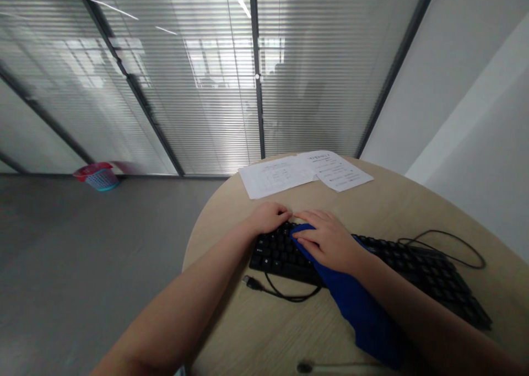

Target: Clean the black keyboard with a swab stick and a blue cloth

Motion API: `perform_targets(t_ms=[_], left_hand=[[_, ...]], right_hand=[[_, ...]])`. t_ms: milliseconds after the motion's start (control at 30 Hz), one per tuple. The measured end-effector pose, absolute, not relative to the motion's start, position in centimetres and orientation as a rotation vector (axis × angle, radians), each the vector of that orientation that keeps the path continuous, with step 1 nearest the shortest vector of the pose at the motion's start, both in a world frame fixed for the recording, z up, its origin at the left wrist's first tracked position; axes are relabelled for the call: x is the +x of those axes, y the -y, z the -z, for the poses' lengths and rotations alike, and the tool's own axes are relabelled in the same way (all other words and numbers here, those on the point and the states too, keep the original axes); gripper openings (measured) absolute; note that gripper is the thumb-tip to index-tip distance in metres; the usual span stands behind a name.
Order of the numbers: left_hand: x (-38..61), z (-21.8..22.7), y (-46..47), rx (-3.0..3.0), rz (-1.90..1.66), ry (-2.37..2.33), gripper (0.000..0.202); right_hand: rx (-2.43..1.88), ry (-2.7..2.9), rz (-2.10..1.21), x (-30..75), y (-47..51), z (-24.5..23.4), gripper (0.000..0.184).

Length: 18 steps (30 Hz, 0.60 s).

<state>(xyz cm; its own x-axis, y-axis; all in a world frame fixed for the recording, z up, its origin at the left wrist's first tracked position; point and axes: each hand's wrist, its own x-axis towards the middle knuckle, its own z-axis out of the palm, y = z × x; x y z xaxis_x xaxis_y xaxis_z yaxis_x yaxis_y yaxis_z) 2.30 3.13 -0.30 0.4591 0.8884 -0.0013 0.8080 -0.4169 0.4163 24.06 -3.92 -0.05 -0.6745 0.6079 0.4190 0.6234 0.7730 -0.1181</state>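
Note:
A black keyboard [281, 250] lies on the round wooden table, turned slightly at an angle. My left hand [270, 217] is closed at its far left edge, with the thumb and fingers curled over the rim there. My right hand [328, 241] presses a blue cloth [351, 301] onto the keys near the left half of the keyboard, thumb and fingers around the cloth's upper end. The rest of the cloth hangs over the near edge, under my right forearm. Part of the keys is covered by the cloth and my right hand.
Two printed paper sheets [281, 176] overlap near the table's far edge. A USB plug [252, 282] on a black cable lies in front of the keyboard; more cable [442, 232] loops behind it. A dark-tipped stick [306, 367] lies at the near edge. A basket [99, 177] stands on the floor.

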Motion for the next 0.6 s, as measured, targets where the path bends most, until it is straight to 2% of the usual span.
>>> perform_targets(t_ms=[267,467,600], left_hand=[[2.41,0.21,-3.06,2.348,-0.318,-1.456,0.042],[2.46,0.23,-3.00,2.345,-0.342,-1.464,0.041],[2.54,0.20,-3.03,2.337,-0.327,-1.471,0.040]], right_hand=[[-1.044,2.521,0.061,23.91,3.76,0.30,0.029],[-0.897,2.547,-0.065,24.32,3.64,0.19,0.027],[-1.017,2.569,-0.034,24.13,3.50,0.44,0.033]])
